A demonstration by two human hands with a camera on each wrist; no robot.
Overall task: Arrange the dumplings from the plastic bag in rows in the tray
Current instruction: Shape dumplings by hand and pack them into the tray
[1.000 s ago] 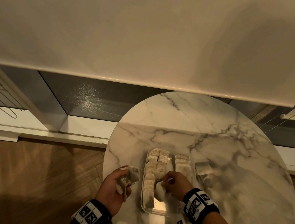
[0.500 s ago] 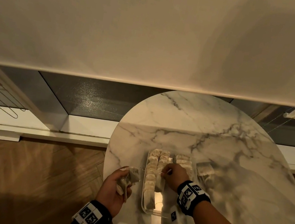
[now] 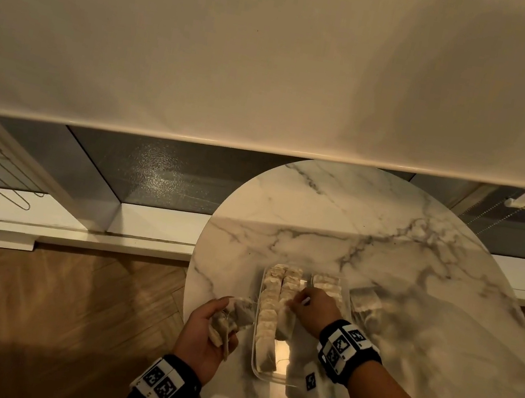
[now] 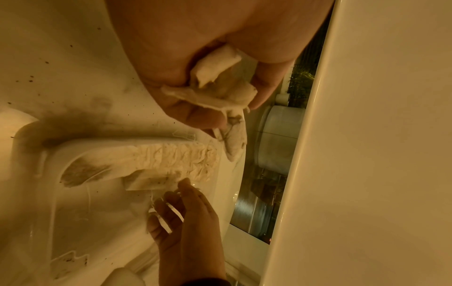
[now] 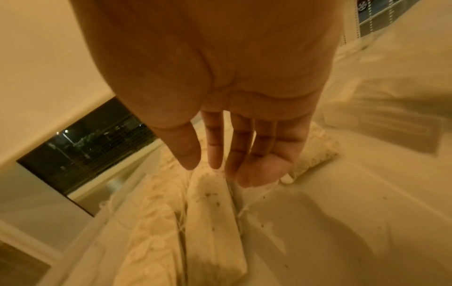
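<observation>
Head view: we note pale, crinkled dumplings point(image 3: 269, 307) packed in rows along the left of the clear tray point(image 3: 269, 378) on the marble table point(image 3: 369, 237). Our left hand point(image 3: 208, 339) clutches several beside the tray. Our right hand point(image 3: 314, 308), fingers straight, touches the second row; tray's near end bare.

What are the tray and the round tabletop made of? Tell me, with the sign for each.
Tray: apparently clear, glossy plastic. The surface beneath shows through its bare floor, and its rim catches highlights.
Tabletop: white marble look with grey veins and a polished sheen. Whether it is real stone or a printed surface cannot be told.
</observation>
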